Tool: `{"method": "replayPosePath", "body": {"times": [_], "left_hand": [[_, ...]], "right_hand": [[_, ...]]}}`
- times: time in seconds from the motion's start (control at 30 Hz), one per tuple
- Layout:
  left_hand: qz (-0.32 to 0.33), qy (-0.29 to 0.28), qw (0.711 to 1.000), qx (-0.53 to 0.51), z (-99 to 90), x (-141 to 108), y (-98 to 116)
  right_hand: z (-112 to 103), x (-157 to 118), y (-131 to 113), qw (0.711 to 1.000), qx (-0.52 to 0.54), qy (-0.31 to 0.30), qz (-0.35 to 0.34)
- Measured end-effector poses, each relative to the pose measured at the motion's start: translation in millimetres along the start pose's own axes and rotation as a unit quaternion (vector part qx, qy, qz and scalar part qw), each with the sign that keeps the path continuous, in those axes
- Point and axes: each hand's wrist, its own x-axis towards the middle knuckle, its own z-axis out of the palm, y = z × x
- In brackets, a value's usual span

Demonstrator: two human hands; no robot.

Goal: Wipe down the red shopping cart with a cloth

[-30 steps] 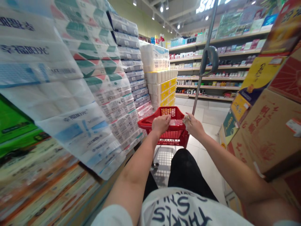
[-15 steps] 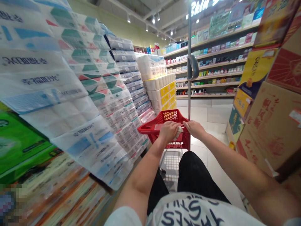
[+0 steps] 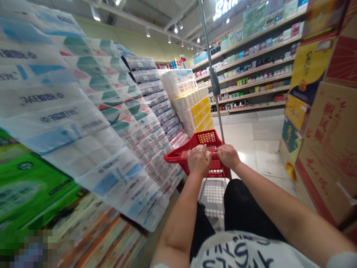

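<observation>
- Lower centre of the frame: a red basket [image 3: 178, 158] on a cart, with openwork walls.
- At its near edge: the left grip [image 3: 198, 160], a bare hand curled over the bar [image 3: 214, 149], something pale and crumpled [image 3: 208, 152] at its fingers.
- Just right of that: the right grip [image 3: 228, 156], curled at the near right corner, beside a slanting metal pole [image 3: 219, 117].
- Left half: tall stacks of plastic-wrapped paper packs [image 3: 122, 175].
- Lower left: a green pack [image 3: 30, 178].
- Upper right: shelves [image 3: 252, 102] of small goods.
- Right edge: piled cartons [image 3: 329, 141].
</observation>
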Motion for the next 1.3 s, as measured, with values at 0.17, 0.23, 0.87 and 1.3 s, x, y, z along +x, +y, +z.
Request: {"method": "replayPosePath", "body": {"times": [0.17,0.23,0.87,1.3], "left_hand": [[-0.099,-0.01,0.995,0.0,-6.1,-5.0,-44.6],[-0.173,-0.002,0.985,0.007,-4.1,-10.9,-60.1],[-0.03,0.086,0.995,-0.029,29.7,-14.1,-42.7],[-0.022,0.062,0.998,0.01,25.8,-6.3,-45.0]], "right_hand": [[-7.4,-0.9,25.4,1.0,0.021,0.005,0.013],[-9.8,-2.4,33.5,0.999,0.023,0.024,0.035],[-37.9,-14.8,81.3,0.993,0.039,0.081,0.071],[-47.2,-18.7,87.5,0.994,0.036,0.068,0.084]]}}
